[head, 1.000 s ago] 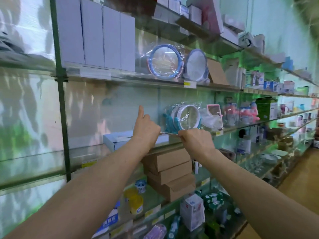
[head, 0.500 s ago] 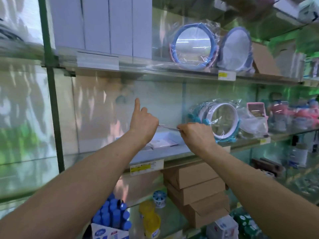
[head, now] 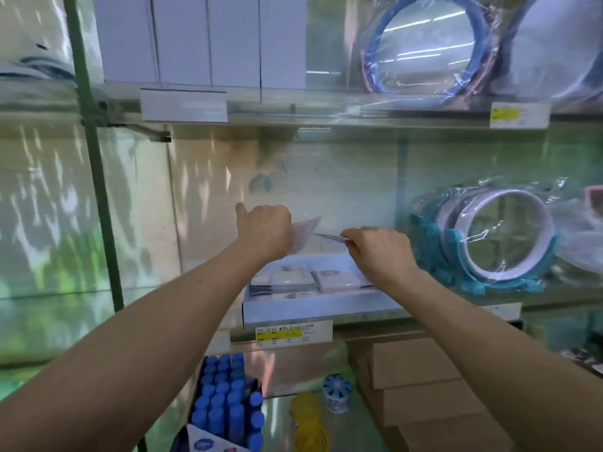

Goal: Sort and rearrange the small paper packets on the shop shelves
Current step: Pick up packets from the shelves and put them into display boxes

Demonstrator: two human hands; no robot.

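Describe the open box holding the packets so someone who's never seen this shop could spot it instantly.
Look at the middle glass shelf, whose front edge carries a yellow price label. Just above that label sits a shallow white box with flat packets lying inside. Unlike the plastic-wrapped round mirror to its right, it is low, flat and open-topped.

Packets in tray on shelf, mirror right

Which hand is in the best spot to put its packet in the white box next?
Probably the right hand: it pinches a thin packet low over the white box. The left hand holds its pink packet higher up.
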